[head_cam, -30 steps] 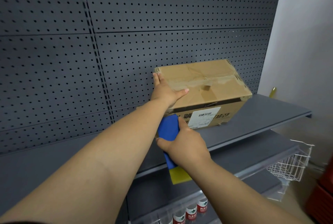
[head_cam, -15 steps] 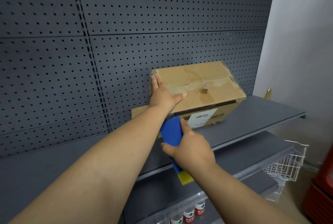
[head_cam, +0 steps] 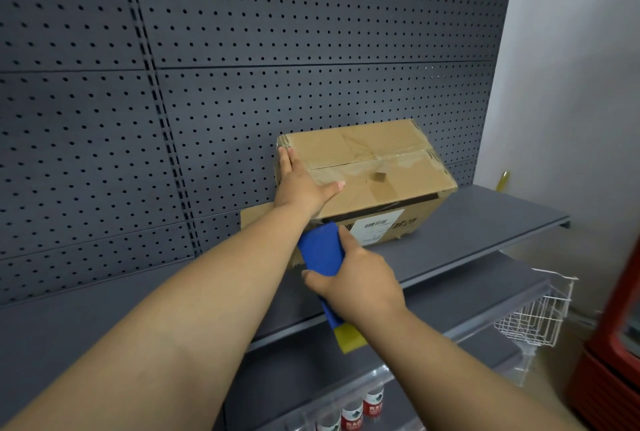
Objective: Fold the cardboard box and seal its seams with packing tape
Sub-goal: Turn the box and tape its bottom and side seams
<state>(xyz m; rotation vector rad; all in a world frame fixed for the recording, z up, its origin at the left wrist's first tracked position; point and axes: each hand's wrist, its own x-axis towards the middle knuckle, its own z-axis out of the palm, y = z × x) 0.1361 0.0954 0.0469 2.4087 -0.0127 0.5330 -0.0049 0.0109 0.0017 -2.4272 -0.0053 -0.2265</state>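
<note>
You can't read any text here: the white shipping label [head_cam: 377, 227] on the cardboard box [head_cam: 374, 167] carries a blurred barcode, and the bottle labels [head_cam: 351, 417] below the shelf are illegible.

Soft, even indoor light is falling across the scene, its source lying out of view. The white wall [head_cam: 568, 84] at the right is glowing brightest, while the dark pegboard [head_cam: 311, 32] is soaking up light and reading dim. A faint sheen is showing on the tape across the cardboard box [head_cam: 367, 167]. The shelf [head_cam: 485, 219] is casting shade onto the level below it. Wide-angle distortion is bending the pegboard's lines near the edges, and the red cabinet [head_cam: 616, 361] at the far right is smearing into blur.
</note>
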